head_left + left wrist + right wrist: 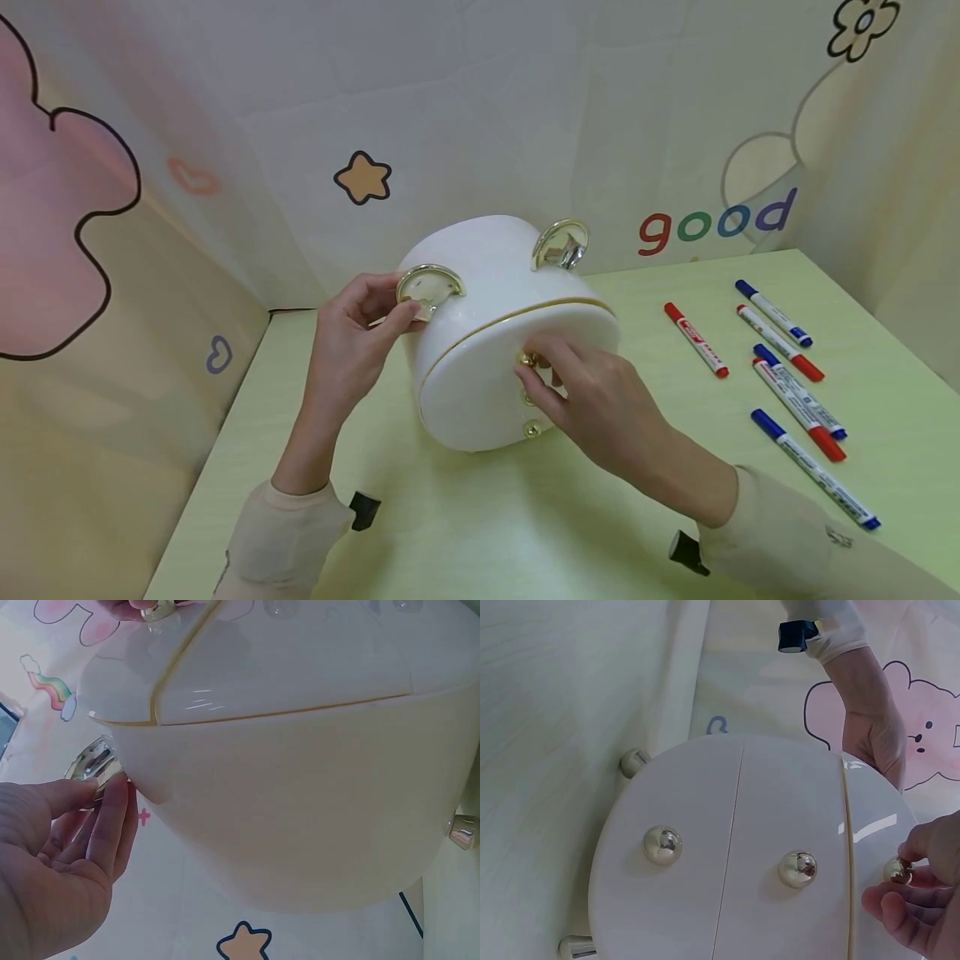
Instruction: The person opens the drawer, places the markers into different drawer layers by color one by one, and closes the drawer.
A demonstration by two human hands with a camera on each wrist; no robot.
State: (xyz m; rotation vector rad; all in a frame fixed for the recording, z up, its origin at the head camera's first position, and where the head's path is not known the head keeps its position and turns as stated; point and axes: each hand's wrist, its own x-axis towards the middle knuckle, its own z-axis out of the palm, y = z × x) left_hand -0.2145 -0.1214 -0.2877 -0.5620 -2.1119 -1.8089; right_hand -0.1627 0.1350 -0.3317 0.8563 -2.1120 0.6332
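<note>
A glossy white rounded drawer box with gold trim stands on the table. Two shiny gold ear-shaped pieces, a left ear and a right ear, rise from its top. My left hand pinches the left ear between thumb and fingers, as the left wrist view confirms. At the front, my right hand pinches the uppermost gold knob, on the section above the gold line. Below it, a middle knob and a bottom knob sit on two drawer fronts parted by a thin seam.
Several red and blue markers lie on the right of the pale green table, among them a red marker nearest the box. Gold feet, including one foot, show under the box. A printed cloth hangs behind.
</note>
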